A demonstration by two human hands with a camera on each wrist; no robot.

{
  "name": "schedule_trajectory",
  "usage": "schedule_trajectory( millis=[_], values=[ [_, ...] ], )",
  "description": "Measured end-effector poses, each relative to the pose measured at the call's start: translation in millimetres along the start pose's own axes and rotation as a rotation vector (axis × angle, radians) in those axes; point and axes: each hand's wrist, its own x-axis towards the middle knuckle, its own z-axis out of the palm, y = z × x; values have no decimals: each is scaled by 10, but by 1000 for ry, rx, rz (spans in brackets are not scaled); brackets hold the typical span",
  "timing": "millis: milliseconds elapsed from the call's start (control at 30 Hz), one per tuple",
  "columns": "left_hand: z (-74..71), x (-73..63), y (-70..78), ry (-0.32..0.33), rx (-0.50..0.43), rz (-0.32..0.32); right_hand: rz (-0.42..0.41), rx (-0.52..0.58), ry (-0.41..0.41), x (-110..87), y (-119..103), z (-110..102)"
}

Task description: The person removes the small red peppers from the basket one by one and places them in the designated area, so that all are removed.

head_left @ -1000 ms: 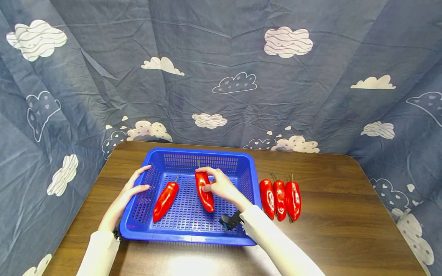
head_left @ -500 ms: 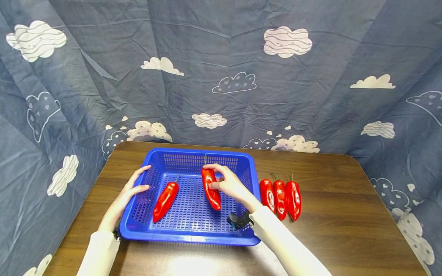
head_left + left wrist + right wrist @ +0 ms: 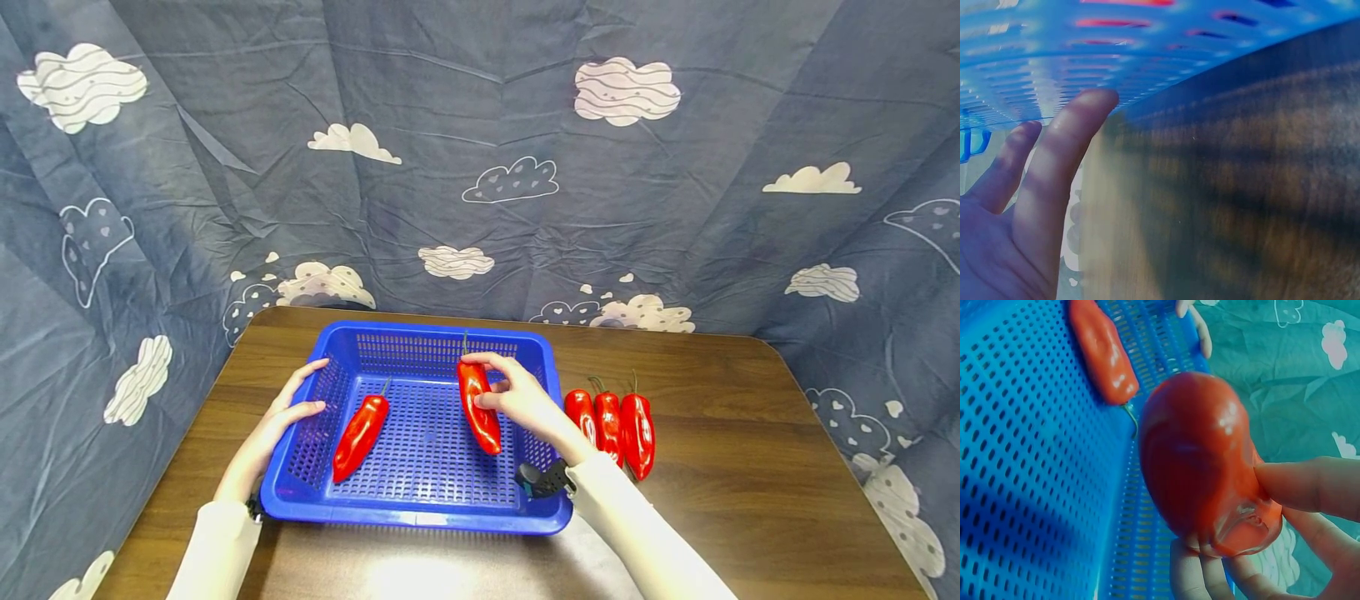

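My right hand (image 3: 528,408) pinches a long red pepper (image 3: 485,431) between thumb and fingers over the right half of a blue plastic basket (image 3: 427,519). The pepper's green stem points to the back wall; in the right wrist view the red body fills the middle, with the thumb and fingertips on its sides. A second red pepper (image 3: 362,437) lies slanted on the basket's left floor. At the left rim my left hand (image 3: 279,419) grips the basket, two digits over the edge and other fingers (image 3: 1054,169) against the outer slotted wall.
Three more red peppers (image 3: 637,437) lie side by side on the wooden table (image 3: 735,467), just right of the basket. Behind the table hangs a dark blue cloth (image 3: 420,200) with cloud prints. My right forearm partly covers two of those peppers.
The right hand has moved the held pepper to the right inside the basket, from near the middle towards the right wall. My left hand and the other peppers stay put.
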Motion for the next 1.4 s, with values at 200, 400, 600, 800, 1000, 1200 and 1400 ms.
schedule_trajectory(
  millis=[200,400,600,800,1000,1200,1400],
  values=[
    [-1,-5,6,0,2,-8,-6,-19,4,-43,27,-79],
    [6,-7,10,-4,-8,-10,-10,-15,6,-82,37,-148],
    [7,-9,10,-10,-13,1,-4,13,1,-106,49,-212],
    [3,-9,8,-13,-17,8,21,43,3,-137,69,-292],
    [4,-4,8,-13,-16,5,8,31,12,-170,89,-386],
    [12,-2,16,-6,-2,-3,9,22,31,-208,106,-470],
    [13,0,18,-8,-16,-5,40,60,38,-255,122,-547]
  ],
)
